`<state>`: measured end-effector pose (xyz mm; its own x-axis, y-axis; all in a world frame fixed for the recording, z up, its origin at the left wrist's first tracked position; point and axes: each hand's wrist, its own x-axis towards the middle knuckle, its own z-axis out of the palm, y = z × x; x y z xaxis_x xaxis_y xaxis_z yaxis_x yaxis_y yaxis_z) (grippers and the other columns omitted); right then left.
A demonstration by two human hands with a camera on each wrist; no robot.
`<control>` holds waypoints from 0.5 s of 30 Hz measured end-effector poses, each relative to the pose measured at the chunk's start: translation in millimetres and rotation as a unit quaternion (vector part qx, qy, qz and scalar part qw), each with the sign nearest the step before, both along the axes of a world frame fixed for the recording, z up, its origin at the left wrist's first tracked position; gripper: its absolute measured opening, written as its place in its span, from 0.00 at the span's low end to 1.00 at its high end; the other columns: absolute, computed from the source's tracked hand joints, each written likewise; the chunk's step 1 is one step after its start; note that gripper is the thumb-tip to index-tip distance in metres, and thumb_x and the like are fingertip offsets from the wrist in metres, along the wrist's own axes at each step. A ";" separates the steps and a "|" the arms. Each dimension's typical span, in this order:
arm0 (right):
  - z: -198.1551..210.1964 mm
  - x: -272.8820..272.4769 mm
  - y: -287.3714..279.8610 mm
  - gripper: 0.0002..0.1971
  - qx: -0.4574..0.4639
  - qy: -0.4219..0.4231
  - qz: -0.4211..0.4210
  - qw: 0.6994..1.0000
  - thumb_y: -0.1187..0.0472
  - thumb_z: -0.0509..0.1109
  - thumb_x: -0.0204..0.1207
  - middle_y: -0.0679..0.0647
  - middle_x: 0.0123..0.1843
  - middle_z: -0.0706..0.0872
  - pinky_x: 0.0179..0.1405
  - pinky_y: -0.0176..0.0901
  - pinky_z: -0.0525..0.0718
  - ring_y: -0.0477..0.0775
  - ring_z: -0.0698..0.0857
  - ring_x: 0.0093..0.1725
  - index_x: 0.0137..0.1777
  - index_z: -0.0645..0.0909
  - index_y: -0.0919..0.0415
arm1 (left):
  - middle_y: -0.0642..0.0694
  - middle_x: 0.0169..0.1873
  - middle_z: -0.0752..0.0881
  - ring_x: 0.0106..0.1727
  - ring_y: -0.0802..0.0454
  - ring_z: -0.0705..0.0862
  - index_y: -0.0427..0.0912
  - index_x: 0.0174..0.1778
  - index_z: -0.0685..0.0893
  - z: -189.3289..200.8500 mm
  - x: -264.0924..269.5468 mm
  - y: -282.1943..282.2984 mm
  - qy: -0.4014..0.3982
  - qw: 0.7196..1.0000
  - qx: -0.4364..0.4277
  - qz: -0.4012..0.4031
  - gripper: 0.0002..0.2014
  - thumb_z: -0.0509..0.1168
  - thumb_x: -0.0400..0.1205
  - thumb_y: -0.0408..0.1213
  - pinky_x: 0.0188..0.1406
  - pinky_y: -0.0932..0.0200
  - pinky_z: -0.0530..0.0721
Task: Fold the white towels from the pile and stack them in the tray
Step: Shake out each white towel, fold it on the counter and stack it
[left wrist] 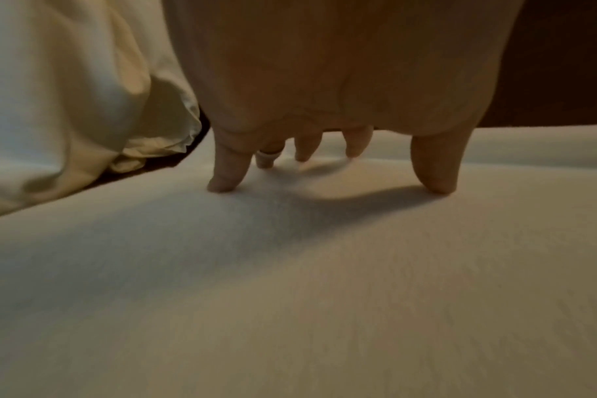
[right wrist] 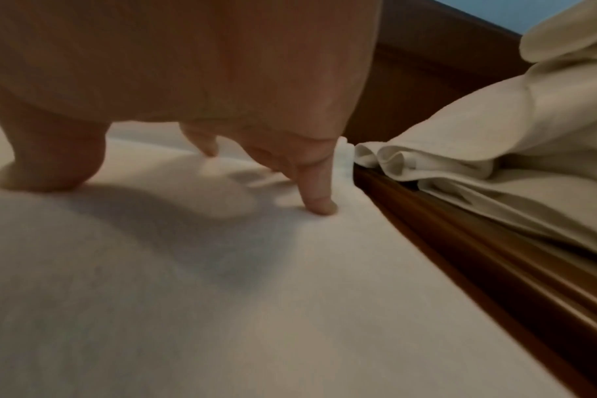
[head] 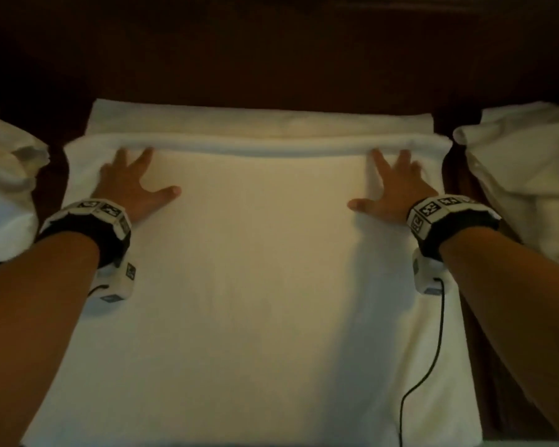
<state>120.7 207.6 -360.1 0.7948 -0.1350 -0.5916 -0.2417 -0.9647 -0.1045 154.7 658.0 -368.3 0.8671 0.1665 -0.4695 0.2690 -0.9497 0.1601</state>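
We see a dark brown wooden surface (head: 271,59), and a strip of blue wall (right wrist: 495,13) behind it.

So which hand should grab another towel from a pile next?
Probably either. The left hand and right hand both press flat on the spread towel. Crumpled white cloth lies beside each: one heap left, another right.
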 end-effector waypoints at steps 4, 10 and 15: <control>2.7 -32.8 -10.1 0.58 -0.014 -0.012 0.015 1.000 0.25 0.66 0.69 0.60 0.85 0.25 0.83 0.69 0.54 0.68 0.36 0.86 0.86 0.32 0.46 | 0.49 0.89 0.38 0.88 0.39 0.41 0.64 0.88 0.46 2.9 -23.6 4.0 -0.007 0.999 -0.025 0.019 0.50 0.69 0.76 0.67 0.85 0.32 0.51; 12.5 -150.2 13.4 0.51 -0.022 0.043 0.060 0.997 0.28 0.63 0.75 0.59 0.86 0.28 0.81 0.71 0.60 0.67 0.38 0.86 0.86 0.34 0.42 | 0.49 0.87 0.33 0.88 0.41 0.40 0.67 0.87 0.39 10.6 -123.8 3.8 0.082 0.993 0.031 -0.074 0.49 0.59 0.76 0.75 0.81 0.27 0.58; 11.5 -225.9 25.9 0.61 -0.008 0.113 0.020 0.993 0.21 0.66 0.65 0.58 0.82 0.18 0.79 0.78 0.59 0.71 0.29 0.84 0.78 0.19 0.33 | 0.44 0.84 0.25 0.87 0.32 0.37 0.76 0.79 0.27 12.3 -193.7 17.3 0.150 0.985 0.039 -0.081 0.53 0.57 0.69 0.82 0.78 0.20 0.59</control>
<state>-105.2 233.5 -348.6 0.6463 -0.1163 -0.7542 -0.2189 -0.9750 -0.0371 -39.0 675.3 -356.0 0.7090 0.0825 -0.7004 0.1363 -0.9904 0.0213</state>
